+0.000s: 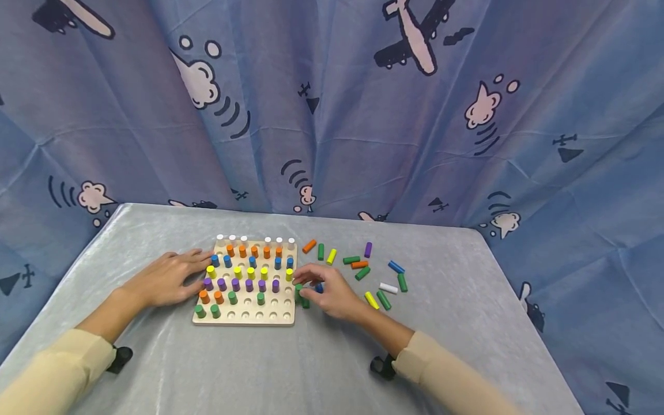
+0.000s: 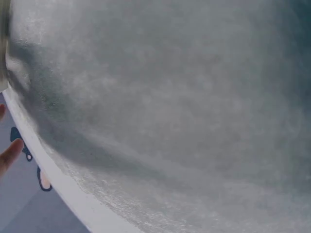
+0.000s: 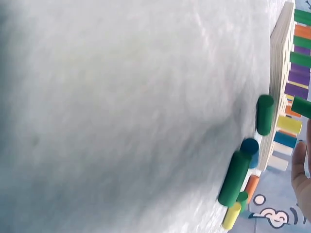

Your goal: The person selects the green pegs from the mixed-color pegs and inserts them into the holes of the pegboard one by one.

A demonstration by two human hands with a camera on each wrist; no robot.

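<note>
A wooden pegboard (image 1: 245,316) lies on the table with rows of white, orange, blue, yellow, purple and green pegs standing in it. My left hand (image 1: 168,276) rests at the board's left edge, fingers extended; only fingertips (image 2: 10,154) show in the left wrist view. By the right edge, my right hand (image 1: 327,291) pinches a green peg (image 1: 298,290), which also appears as a green peg (image 3: 302,107) at the fingers in the right wrist view. Beneath this hand lie another green peg (image 3: 265,115) and a blue peg (image 1: 319,287) on the cloth.
Loose pegs lie scattered right of the board, among them a white peg (image 1: 388,288), a purple peg (image 1: 368,249) and a yellow peg (image 1: 371,300). Grey cloth (image 1: 233,369) covers the table. Behind it hangs a blue patterned curtain (image 1: 332,161).
</note>
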